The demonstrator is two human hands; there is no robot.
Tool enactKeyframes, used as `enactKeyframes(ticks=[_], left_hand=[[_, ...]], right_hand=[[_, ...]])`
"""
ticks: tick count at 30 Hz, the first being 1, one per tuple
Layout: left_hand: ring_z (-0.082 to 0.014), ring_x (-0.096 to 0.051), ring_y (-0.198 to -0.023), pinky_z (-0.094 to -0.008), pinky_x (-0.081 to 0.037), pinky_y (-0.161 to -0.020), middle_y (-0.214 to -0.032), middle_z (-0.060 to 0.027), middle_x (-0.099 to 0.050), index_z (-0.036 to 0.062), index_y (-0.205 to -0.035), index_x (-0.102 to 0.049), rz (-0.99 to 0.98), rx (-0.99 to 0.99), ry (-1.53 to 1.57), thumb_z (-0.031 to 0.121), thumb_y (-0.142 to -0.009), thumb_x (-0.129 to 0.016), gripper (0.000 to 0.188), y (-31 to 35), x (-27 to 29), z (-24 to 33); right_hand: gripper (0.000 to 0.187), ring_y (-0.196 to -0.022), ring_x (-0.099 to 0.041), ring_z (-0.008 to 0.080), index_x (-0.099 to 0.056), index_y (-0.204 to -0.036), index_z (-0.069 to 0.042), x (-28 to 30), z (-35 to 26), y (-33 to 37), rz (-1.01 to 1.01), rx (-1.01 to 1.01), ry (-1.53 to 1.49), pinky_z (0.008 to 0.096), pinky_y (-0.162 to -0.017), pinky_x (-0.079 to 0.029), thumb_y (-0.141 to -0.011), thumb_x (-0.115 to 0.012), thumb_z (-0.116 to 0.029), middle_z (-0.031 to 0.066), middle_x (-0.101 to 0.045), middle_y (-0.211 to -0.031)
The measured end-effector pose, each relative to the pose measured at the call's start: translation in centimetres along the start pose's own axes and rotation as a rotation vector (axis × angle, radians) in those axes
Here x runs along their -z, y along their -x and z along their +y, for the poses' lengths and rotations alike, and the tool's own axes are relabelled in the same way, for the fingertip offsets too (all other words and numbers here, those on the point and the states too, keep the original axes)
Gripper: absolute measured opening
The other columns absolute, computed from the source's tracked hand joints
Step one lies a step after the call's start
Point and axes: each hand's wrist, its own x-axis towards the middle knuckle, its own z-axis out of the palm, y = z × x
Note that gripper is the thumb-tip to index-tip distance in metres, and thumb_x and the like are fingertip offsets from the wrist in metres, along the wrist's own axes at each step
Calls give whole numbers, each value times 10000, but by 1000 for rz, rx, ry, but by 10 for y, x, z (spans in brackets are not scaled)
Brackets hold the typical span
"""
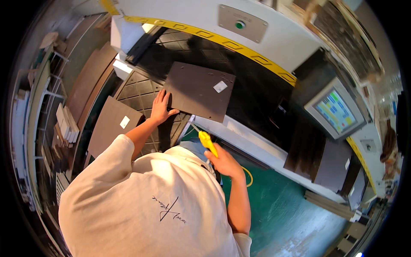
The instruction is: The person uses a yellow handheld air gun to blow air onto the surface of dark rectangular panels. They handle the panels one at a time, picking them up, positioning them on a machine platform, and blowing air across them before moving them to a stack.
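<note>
My left hand lies open and flat on the corner of the dark drilled panel, which rests on the machine bed. My right hand grips a yellow air gun. Pressed at one corner only, the panel may pivot or slide askew; the gun's hose could snag.

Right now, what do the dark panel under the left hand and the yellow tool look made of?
Dark panel: likely laminated wood board; flat, thin, matte dark brown, small drilled holes, white sticker. The left hand presses its corner.
Yellow tool: looks like moulded plastic, glossy bright yellow, with a yellow hose or cord trailing; the right hand holds its grip. Exact material can't be confirmed.
</note>
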Motion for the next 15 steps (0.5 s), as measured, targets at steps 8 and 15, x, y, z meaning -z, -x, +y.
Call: enactKeyframes(ticks=[8,15], left_hand=[[-472,-207,-1562,-648,-231,-1218,-1661,-301,-262,30,-1531,-430,23,226,106,543,-805,-830,975,3,-13,42],[-550,-100,-1555,-696,-172,-1213,-1672,-289,-222,123,-1571,-421,44,162,52,559,-815,-816,958,2,-30,75]], right_hand=[[373,-527,-554,166,-576,-1149,-25,50,5,-146,562,-5,-69,350,-485,-444,-1041,-612,-381,57,-588,-720],[419,-675,-629,211,-589,-1183,14,28,-101,-214,257,198,3,364,-647,-485,-1030,-615,-375,80,-615,-746]])
